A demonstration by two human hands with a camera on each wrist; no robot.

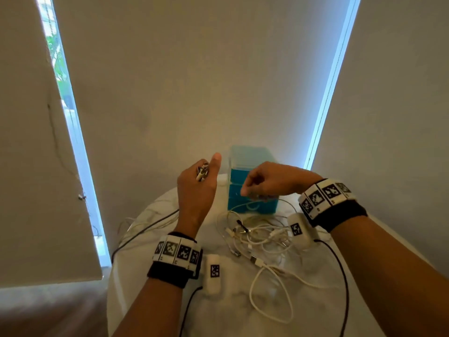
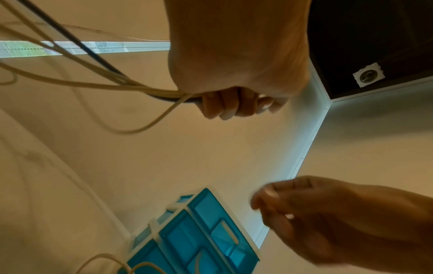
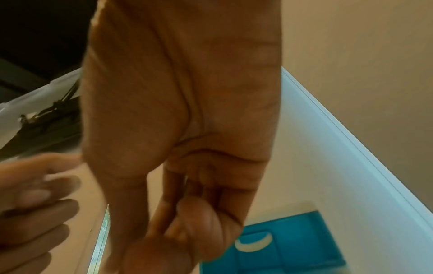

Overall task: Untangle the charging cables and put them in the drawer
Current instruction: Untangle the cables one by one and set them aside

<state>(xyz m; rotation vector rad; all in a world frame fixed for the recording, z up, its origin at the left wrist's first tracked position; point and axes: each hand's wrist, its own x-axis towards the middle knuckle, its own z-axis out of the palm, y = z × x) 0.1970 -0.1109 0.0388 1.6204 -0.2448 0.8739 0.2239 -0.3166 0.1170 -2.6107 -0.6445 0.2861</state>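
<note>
Two hands are working above the tabletop (image 1: 150,276) in the head view: the left hand (image 1: 196,188) is clenching a raised bundle of cable ends (image 1: 202,171), while the right hand (image 1: 267,181), nearer the blue drawer unit (image 1: 252,190), is pinching a white strand up from the tangled pile (image 1: 257,237) below it. Left wrist view: pale cables and one dark one (image 2: 98,57) are trailing leftward from the curled fingers (image 2: 222,105). Right wrist view: fingers (image 3: 187,218) are curling shut (strand itself hidden).
</note>
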